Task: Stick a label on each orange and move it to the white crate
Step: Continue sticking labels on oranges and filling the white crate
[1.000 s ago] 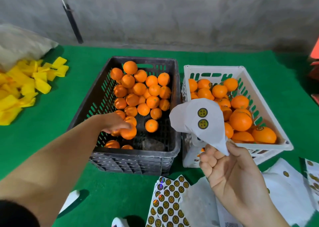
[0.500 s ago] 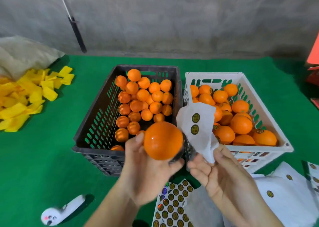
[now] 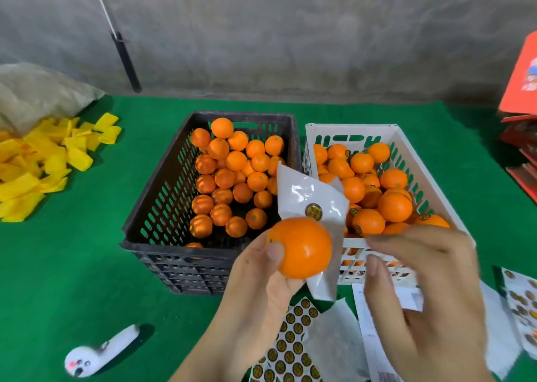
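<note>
An orange [image 3: 302, 248] is held up in the left hand [image 3: 258, 288], thumb curled over its near side, in front of the gap between the black crate [image 3: 151, 207] and the white crate [image 3: 406, 149]. A backing sheet [image 3: 313, 204] with one label [image 3: 313, 211] stands just behind and above the orange; how it is held cannot be told. The right hand [image 3: 421, 291], blurred, hovers just to the right with fingers loosely spread and nothing gripped. The label is judged nearest the right fingers, up and to their left.
</note>
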The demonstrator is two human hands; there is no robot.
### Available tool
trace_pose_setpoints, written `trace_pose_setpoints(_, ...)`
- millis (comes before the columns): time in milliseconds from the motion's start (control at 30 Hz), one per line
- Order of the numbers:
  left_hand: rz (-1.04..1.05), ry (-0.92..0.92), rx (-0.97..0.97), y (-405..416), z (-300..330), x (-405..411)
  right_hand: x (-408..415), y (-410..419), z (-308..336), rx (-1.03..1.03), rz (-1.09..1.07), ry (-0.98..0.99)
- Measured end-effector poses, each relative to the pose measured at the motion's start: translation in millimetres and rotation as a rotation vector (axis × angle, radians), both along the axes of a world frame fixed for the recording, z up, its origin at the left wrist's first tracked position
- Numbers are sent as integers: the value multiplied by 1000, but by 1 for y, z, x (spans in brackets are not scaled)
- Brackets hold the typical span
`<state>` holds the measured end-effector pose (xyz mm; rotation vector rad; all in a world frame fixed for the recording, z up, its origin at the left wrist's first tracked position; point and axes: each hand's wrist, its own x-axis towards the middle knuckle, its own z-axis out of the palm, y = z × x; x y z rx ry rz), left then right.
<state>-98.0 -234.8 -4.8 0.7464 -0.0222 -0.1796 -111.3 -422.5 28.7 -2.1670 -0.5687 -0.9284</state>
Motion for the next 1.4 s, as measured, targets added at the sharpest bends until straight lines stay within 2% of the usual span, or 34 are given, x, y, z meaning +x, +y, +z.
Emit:
trace_pose_setpoints(67,-29,-52,103,-1,0,-5,7,-4,8,-198,71,29)
trace_pose_setpoints(133,-60,-82,154,0,1,-9,15,-6,11,-246,57,148)
trace_pose_setpoints(400,-119,-168,301,12,5,-14,28,-16,28,-61,215,525)
trace_pose_setpoints(533,-159,-201,400,16,-2,-13,34,-20,33,-174,276,524)
trace_pose_setpoints(600,-173,-200,428,16,-4,-12,36,-22,34,-161,322,562)
trace_pose_setpoints(800,-209,-238,465,18,-6,-12,40,-25,33,108,421,765)
trace_pose_setpoints(867,-195,-220,459,20,-5,-11,41,-24,31,185,396,747)
trace_pose_setpoints(967,-153,-212,466,19,-4,-9,40,-22,31,142,315,637)
trace_pose_setpoints(1100,-76,-124,343,9,-2,-8,26,-20,37,174,6,201)
trace_pose_setpoints(1200,-44,-39,154,0,1,-8,7,-7,35,-21,65,-7)
trace_pose_setpoints(1300,-27,-1,23,-6,5,-9,1,3,20,-156,136,61)
trace_pose_setpoints(1400,19,54,27,-6,7,-9,3,3,10,-189,122,148)
